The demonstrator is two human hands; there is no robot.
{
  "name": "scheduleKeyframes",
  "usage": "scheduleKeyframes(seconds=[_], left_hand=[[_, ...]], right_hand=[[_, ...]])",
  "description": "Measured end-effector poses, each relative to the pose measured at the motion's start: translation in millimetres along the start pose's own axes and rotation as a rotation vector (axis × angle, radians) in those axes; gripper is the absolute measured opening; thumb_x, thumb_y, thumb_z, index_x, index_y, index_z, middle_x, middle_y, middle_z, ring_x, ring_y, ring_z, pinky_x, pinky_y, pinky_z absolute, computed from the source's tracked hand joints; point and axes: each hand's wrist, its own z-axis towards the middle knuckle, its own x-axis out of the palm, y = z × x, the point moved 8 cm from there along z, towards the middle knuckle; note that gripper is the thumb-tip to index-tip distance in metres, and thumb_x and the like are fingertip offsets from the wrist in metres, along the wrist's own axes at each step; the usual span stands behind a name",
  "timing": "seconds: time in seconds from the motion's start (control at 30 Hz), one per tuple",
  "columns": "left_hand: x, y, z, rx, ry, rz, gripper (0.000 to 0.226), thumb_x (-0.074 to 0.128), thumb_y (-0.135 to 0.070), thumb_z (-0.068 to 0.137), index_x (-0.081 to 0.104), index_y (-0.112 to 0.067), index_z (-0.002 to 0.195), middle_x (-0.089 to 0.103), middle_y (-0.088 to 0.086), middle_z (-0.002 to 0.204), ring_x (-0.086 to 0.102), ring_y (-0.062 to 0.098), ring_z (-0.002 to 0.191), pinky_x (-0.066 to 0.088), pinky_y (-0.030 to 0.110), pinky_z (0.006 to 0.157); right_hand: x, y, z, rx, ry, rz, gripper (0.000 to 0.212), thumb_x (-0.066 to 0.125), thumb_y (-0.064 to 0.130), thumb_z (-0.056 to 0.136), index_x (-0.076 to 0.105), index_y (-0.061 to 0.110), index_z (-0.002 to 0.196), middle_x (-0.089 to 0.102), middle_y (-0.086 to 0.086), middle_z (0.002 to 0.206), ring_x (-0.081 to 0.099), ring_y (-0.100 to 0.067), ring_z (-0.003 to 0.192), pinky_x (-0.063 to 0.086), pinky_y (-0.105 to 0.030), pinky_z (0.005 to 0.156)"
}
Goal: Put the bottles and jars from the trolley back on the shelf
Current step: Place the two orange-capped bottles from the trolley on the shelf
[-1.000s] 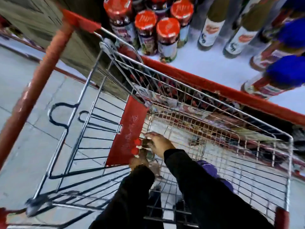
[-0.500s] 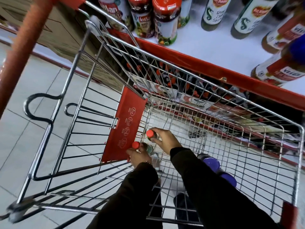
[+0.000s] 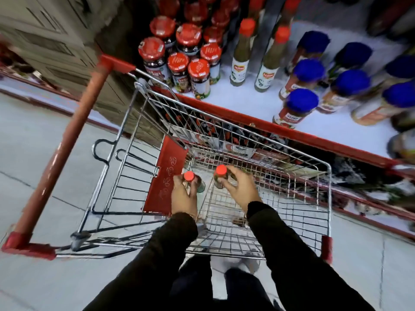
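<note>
Inside the wire trolley (image 3: 326,198) my left hand (image 3: 183,196) grips a small glass bottle with a red cap (image 3: 189,176) by its neck. My right hand (image 3: 240,189) grips a second red-capped bottle (image 3: 221,170) the same way, a little higher and to the right. Both bottles are upright above the basket floor. Beyond the trolley lies the white shelf (image 3: 247,102) with its red front edge. On it stand red-lidded jars (image 3: 198,72), two tall green sauce bottles (image 3: 241,61) and blue-capped bottles (image 3: 298,104).
The trolley's red handle bar (image 3: 65,144) runs at the left, and its red child-seat flap (image 3: 166,176) stands next to my left hand. A lower shelf (image 3: 359,189) with goods sits under the red edge. Grey tiled floor (image 3: 33,142) surrounds the trolley.
Both hands have risen from the basket floor with a bottle each and moved apart. The view has tilted up, showing more of the shelf.
</note>
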Motion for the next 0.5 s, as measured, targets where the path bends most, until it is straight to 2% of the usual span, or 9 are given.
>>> scheduleKeyframes(seconds=[0.07, 0.17, 0.3, 0.43, 0.5], left_hand=[[-13.3, -27.8, -4.0, 0.15, 0.013, -0.033, 0.026, 0.054, -0.029, 0.094, 0.049, -0.009, 0.111, 0.065, 0.004, 0.103, 0.061, 0.019, 0.094, 0.033, 0.017, 0.072], [-27.6, -66.7, -7.1, 0.327, 0.051, -0.066, 0.024, 0.053, -0.035, 0.094, 0.05, -0.016, 0.109, 0.065, -0.002, 0.103, 0.061, 0.014, 0.095, 0.04, 0.019, 0.077], [-38.2, -123.9, -9.3, 0.523, 0.125, -0.102, 0.034, 0.051, -0.039, 0.095, 0.051, -0.018, 0.122, 0.064, -0.001, 0.116, 0.061, 0.013, 0.106, 0.05, 0.029, 0.091], [-42.3, -168.4, -1.8, 0.605, 0.135, -0.137, 0.037, 0.048, -0.043, 0.095, 0.049, -0.024, 0.127, 0.064, -0.003, 0.118, 0.063, 0.014, 0.103, 0.056, 0.038, 0.086], [-44.7, -189.5, 5.7, 0.638, 0.127, -0.176, 0.04, 0.047, -0.044, 0.096, 0.048, -0.023, 0.129, 0.064, -0.001, 0.122, 0.061, 0.014, 0.111, 0.054, 0.038, 0.092]], right_hand=[[-23.1, 16.8, -12.1, -0.041, -0.052, 0.01, 0.055, 0.067, 0.042, 0.093, 0.053, 0.024, 0.143, 0.062, -0.001, 0.142, 0.054, -0.019, 0.134, 0.042, -0.041, 0.116], [-56.0, 38.7, -25.2, -0.096, -0.129, 0.014, 0.056, 0.067, 0.044, 0.094, 0.054, 0.021, 0.142, 0.062, 0.0, 0.142, 0.058, -0.016, 0.129, 0.041, -0.032, 0.115], [-101.8, 64.4, -33.4, -0.148, -0.296, 0.068, 0.052, 0.07, 0.051, 0.088, 0.061, 0.026, 0.133, 0.068, 0.004, 0.132, 0.06, -0.012, 0.126, 0.05, -0.042, 0.11], [-140.4, 92.7, -35.4, -0.199, -0.418, 0.142, 0.038, 0.075, 0.04, 0.087, 0.068, 0.022, 0.12, 0.073, 0.008, 0.116, 0.066, -0.006, 0.112, 0.059, -0.034, 0.097], [-159.5, 107.5, -36.0, -0.235, -0.482, 0.189, 0.025, 0.076, 0.03, 0.088, 0.069, 0.022, 0.111, 0.072, 0.008, 0.105, 0.067, -0.005, 0.104, 0.06, -0.023, 0.09]])
